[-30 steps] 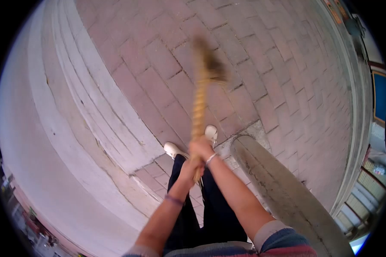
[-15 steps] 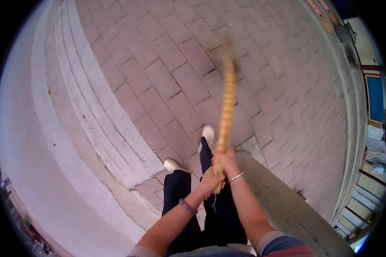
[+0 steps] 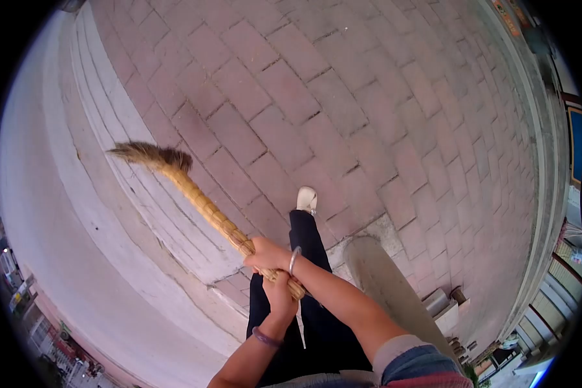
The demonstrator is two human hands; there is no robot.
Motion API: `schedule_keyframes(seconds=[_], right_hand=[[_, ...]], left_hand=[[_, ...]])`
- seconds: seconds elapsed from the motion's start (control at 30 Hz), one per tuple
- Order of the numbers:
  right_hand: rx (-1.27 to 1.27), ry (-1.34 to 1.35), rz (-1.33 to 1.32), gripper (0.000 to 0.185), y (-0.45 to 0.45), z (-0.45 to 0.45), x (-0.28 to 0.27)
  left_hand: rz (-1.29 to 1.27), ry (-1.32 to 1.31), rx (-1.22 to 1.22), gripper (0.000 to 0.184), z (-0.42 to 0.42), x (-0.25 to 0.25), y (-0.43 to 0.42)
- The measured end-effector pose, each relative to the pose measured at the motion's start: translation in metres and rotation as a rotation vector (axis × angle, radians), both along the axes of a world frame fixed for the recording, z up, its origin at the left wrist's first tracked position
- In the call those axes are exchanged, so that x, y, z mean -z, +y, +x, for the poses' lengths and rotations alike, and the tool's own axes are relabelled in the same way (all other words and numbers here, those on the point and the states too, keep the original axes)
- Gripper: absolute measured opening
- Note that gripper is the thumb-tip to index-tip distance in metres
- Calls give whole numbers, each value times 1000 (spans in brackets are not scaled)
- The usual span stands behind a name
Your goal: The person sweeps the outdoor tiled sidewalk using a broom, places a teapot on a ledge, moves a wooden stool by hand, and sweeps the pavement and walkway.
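Note:
A straw broom (image 3: 207, 210) with a bound, ribbed yellow handle slants up and left across my view, its dark, frayed bristles at the far end over the pale ledge and the edge of the paving. My right hand (image 3: 268, 254), with a silver bangle at the wrist, is wrapped round the handle higher up. Close below it, my left hand (image 3: 280, 294) grips near the butt end, a purple bracelet on that wrist. Both hands are closed on the broom in front of my dark trousers. Whether the bristles touch the ground I cannot tell.
Reddish brick paving (image 3: 291, 97) spreads ahead. Pale stepped concrete (image 3: 103, 84) runs along the left. A rounded concrete block (image 3: 381, 278) stands by my right leg, with a grey cylindrical object (image 3: 436, 302) beyond it. One white shoe (image 3: 307, 199) shows on the bricks.
The broom has swung from pointing straight ahead to pointing left, both hands moving left with it. My left shoe has gone out of sight, and the view has shifted slightly.

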State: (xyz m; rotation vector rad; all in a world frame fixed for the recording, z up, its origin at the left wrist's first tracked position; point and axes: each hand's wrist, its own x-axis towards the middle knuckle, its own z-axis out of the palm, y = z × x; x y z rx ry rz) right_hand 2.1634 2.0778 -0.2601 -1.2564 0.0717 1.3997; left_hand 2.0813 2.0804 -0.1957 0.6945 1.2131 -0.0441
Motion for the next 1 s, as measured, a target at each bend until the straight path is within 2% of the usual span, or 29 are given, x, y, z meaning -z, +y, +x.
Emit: schedule_keyframes(seconds=[0.03, 0.1, 0.13, 0.17, 0.23, 0.3, 0.37, 0.47, 0.53, 0.57, 0.6, 0.63, 0.67, 0.7, 0.77, 0.8, 0.87, 0.93, 0.97, 1.0], right_hand=[[90, 9, -25, 20, -8, 4, -14], [268, 19, -87, 20, -50, 21, -31], [447, 10, -198, 19, -72, 25, -32], [626, -1, -309, 18, -95, 29, -32], [730, 20, -581, 13, -144, 61, -43], [951, 0, -611, 10, -205, 71, 6], [1039, 40, -667, 8, -245, 108, 27], [948, 194, -632, 9, -254, 152, 42], [721, 17, -786, 13, -195, 152, 56], [426, -2, -769, 14, -166, 128, 89], [611, 50, -629, 17, -121, 117, 75], [266, -183, -547, 21, -96, 101, 89], [93, -256, -409, 23, -73, 109, 61], [108, -289, -249, 20, -46, 98, 64], [-53, 52, -40, 18, -28, 131, 28], [-62, -37, -29, 18, -29, 134, 23], [-99, -200, -27, 20, -36, 123, 7], [234, 103, -56, 31, -80, 122, -25], [402, 174, -86, 43, -105, 117, -34], [575, 106, -166, 37, -127, 103, -24]], left_hand=[[-6, 16, 34, 16, -1, -9, -3], [-74, -27, 258, 21, 3, -7, -23], [-91, -59, 460, 18, 9, 0, -34], [-201, -9, 536, 18, 29, -3, -46], [-371, -128, 768, 19, 61, 19, -68], [-449, -127, 1094, 15, 119, 35, -90], [-581, -246, 1134, 15, 169, 71, -120], [-551, -100, 1015, 9, 209, 86, -137], [-559, -99, 804, 12, 187, 91, -82], [-433, -61, 736, 9, 155, 97, -57], [-434, 8, 586, 11, 128, 90, -37], [-331, 132, 494, 15, 112, 73, -25], [-290, 81, 365, 15, 94, 60, -17], [-250, 17, 239, 15, 90, 53, -14], [-83, 78, 50, 15, 117, 29, -25], [-8, 107, -44, 15, 128, 20, -29], [-91, 8, 56, 22, 117, 5, -34], [-105, -65, 223, 27, 113, -11, -57], [-128, -50, 430, 26, 102, -5, -62], [-235, -66, 613, 31, 97, 4, -69]])
